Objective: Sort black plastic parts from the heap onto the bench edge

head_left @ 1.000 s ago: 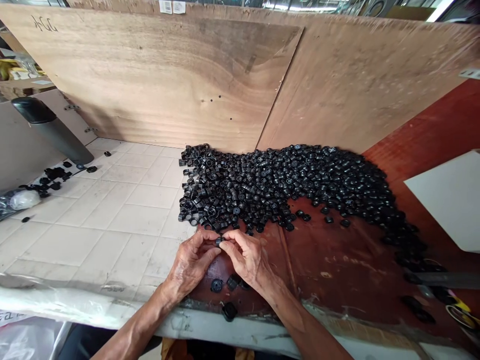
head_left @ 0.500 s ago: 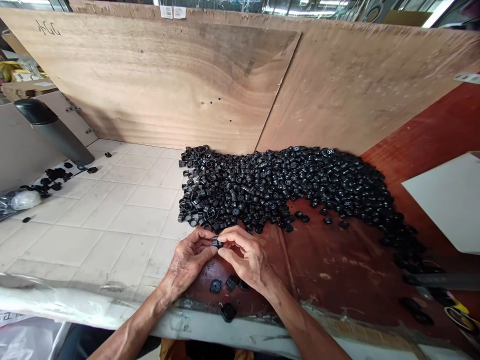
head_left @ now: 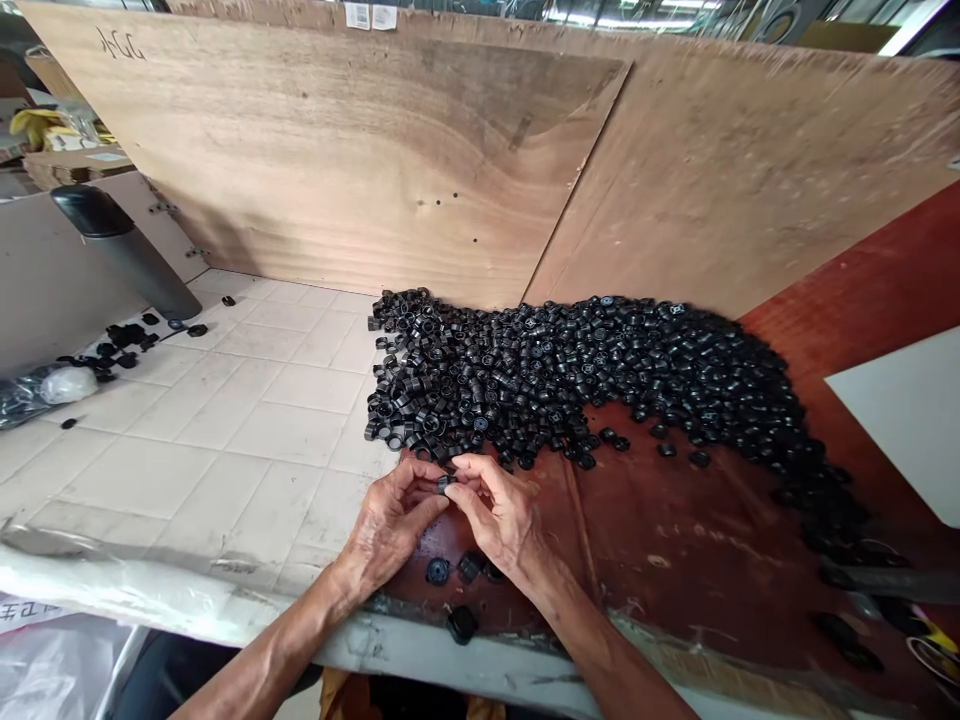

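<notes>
A small black plastic cap [head_left: 445, 484] sits pinched between the fingertips of both my hands, just in front of a heap of like parts. My left hand [head_left: 394, 515] grips it from the left with thumb and fingers. From the right, my right hand [head_left: 501, 515] closes thumb and forefinger on it, hiding part of it. Beyond the fingers spreads the pile of black caps [head_left: 585, 360]. Nearer me, between the forearms, a round black part [head_left: 437, 571], a black cap on its side [head_left: 471, 566] and another dark cap [head_left: 462, 624] at the table edge lie loose.
A plywood board [head_left: 337, 150] stands behind the heap. At the left, a grey bottle [head_left: 135, 255] leans near scattered black parts [head_left: 116, 345] and a plastic bag [head_left: 34, 395]. A white panel [head_left: 907, 420] stands at the right, above dark tools and a yellow-handled item [head_left: 937, 635].
The view has shifted slightly, so everything sits a little to the right. My fingers have changed position on the cap, covering more of it. The loose parts have stayed put.
</notes>
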`<state>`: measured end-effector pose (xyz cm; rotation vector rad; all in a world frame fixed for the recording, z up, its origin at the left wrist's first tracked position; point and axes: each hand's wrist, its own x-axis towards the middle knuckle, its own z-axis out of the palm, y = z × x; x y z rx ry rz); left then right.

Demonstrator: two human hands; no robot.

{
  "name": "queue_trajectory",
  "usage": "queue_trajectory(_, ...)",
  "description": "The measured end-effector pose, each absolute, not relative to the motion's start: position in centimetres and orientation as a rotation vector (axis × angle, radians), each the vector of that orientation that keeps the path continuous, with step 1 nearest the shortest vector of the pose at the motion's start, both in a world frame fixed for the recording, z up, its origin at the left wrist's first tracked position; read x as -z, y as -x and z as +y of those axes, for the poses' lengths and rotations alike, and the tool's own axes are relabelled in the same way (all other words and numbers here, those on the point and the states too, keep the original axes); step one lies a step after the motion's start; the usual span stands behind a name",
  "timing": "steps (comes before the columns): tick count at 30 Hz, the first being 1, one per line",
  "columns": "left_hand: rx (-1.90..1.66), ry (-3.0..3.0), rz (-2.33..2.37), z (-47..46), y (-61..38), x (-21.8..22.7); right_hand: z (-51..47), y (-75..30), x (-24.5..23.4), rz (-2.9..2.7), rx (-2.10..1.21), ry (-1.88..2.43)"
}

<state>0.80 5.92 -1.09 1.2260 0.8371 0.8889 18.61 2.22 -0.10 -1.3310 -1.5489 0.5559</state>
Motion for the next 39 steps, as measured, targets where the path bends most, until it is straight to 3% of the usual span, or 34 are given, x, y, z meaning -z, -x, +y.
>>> queue_trajectory(6, -0.901, -1.434, 0.863, 6.0, -0.6, 1.5, 2.0, -18.6, -0.1, -1.638, -0.546, 1.342)
queue_trajectory(23, -0.896, -1.192, 0.863, 6.0, -0.9, 1.2, 2.4, -18.7, -0.1, -1.365, -0.851, 1.216)
queue_trajectory(34, -0.936, -1.552, 0.879, 5.8, -0.6, 1.6, 2.4, -18.7, 0.9, -1.63, -0.479, 1.355)
queue_trajectory(39, -0.935, -1.504, 0.822, 5.8, -0.6, 1.4, 2.0, -19.1, 0.1, -1.708, -0.508, 1.336)
